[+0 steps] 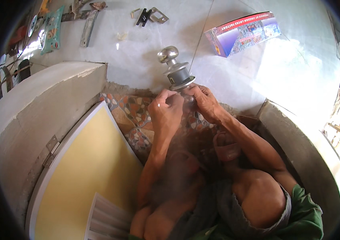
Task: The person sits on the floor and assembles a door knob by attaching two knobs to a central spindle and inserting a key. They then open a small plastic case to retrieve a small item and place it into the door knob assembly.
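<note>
A silver door knob set [172,66] with round rose plates and a dark middle section stands tilted at the edge of the tiled floor, directly beyond my hands. My right hand [202,101] is closed at its lower end, fingers curled just below the bottom plate. Beside it my left hand [167,107] is pinched, fingertips close to the same plate. Whatever lies between those left fingers is hidden. Further off on the tiles lie a black metal plate [143,18] and a metal strike plate [159,16].
A printed cardboard box [244,35] lies at the far right. At the far left are a flat metal tool [88,30] and a teal packet [52,32]. A cream door panel [86,160] with a hinge [51,149] leans by the left concrete wall [54,92].
</note>
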### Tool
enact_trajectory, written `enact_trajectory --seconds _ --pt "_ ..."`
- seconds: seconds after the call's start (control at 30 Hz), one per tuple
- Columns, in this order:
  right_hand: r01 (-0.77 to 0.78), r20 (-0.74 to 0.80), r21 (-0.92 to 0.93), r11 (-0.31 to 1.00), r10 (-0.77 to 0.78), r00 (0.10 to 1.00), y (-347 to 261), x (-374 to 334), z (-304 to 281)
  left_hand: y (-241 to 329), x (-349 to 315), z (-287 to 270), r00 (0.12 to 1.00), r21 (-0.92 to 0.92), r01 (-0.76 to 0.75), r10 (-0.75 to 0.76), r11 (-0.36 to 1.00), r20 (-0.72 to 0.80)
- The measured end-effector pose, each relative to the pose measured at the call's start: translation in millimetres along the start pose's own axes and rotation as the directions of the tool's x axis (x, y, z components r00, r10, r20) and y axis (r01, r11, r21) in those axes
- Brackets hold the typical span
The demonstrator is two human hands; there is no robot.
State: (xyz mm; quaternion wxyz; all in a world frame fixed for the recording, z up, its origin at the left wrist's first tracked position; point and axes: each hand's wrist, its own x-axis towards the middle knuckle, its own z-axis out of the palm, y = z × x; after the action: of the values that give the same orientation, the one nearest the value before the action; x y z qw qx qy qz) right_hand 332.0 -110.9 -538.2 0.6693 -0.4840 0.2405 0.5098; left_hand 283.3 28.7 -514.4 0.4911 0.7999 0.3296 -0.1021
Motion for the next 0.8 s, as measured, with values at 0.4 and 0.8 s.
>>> enact_trajectory --seconds 0.4,0.8 --pt "0.11 0.034 -0.151 0.982 -0.106 0.994 5.6 -1.3 -2.8 6.7 2.2 -3.3 0.999 -0.038 0.05 -0.049 0.998 0.014" --pt "0.058 0.024 -0.116 0.992 -0.055 0.998 -3.8 -5.5 -2.4 -18.8 2.0 11.0 0.989 -0.398 0.145 -0.127 0.906 0.07"
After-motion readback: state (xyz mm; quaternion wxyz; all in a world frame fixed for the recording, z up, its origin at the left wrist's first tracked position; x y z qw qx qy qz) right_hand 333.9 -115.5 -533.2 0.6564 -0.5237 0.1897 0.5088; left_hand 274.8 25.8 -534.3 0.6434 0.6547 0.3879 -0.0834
